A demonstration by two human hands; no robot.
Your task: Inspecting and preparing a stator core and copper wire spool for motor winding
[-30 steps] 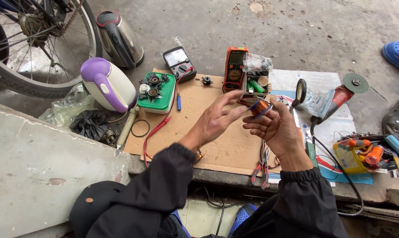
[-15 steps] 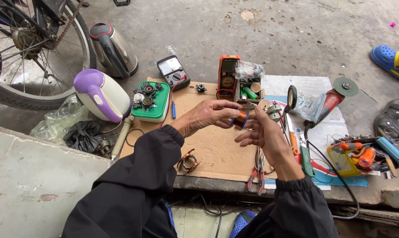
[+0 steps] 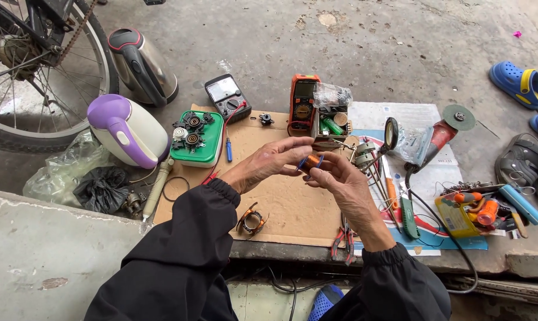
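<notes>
While both black sleeves reach up from the bottom edge, a small wound coil part (image 3: 252, 221) lies on the cardboard sheet (image 3: 292, 208) at about 7 o'clock from the hands, and pliers (image 3: 344, 239) rest at the sheet's near edge, around 5 o'clock. Above the middle of the cardboard, the left hand (image 3: 267, 163) and right hand (image 3: 340, 187) meet around a small copper wire spool (image 3: 311, 161); fingertips of both hands are closed on it, pinching it between them in the air. Toward 3 o'clock lie screwdrivers and an angle grinder (image 3: 432, 137) on printed paper. Toward 9 o'clock stand a green appliance base (image 3: 198, 139) and a white and purple kettle (image 3: 129, 129). Farther, at 12 o'clock, an orange multimeter (image 3: 304, 106) stands; at 11 o'clock, a black analogue meter (image 3: 226, 94) and a steel kettle (image 3: 143, 64).
</notes>
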